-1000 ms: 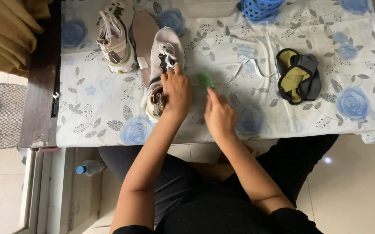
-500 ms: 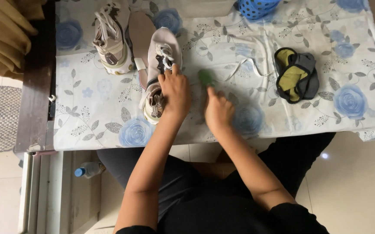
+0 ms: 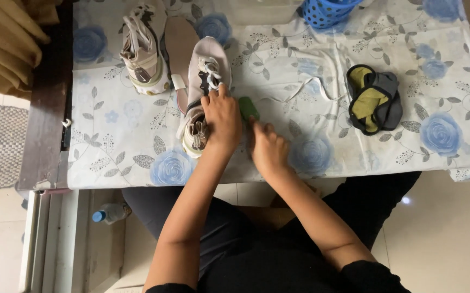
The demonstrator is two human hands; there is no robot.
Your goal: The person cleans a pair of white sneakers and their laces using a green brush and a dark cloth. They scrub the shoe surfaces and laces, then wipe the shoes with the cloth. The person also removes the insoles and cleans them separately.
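Two hands work side by side at the near edge of the counter (image 3: 137,157). The left hand (image 3: 221,116) lies on a pale shoe (image 3: 205,81), its fingers (image 3: 213,100) curled down over the laces and pressing the shoe flat; the shoe points away from the person, heel toward them. The right hand (image 3: 267,146) is closed around a green brush (image 3: 247,107), whose tip sticks out past the fingers and sits just beside the shoe. How tightly those fingers grip, I cannot tell. A loose insole (image 3: 178,49) lies touching the shoe on its left, and a second shoe (image 3: 142,51) stands beyond that. White laces (image 3: 311,87) trail across the flowered cloth to the right of the brush. Farther right sits a dark and yellow cloth bundle (image 3: 373,100). A blue basket (image 3: 327,11) stands at the far edge. A bottle (image 3: 110,212) lies on the floor under the counter.
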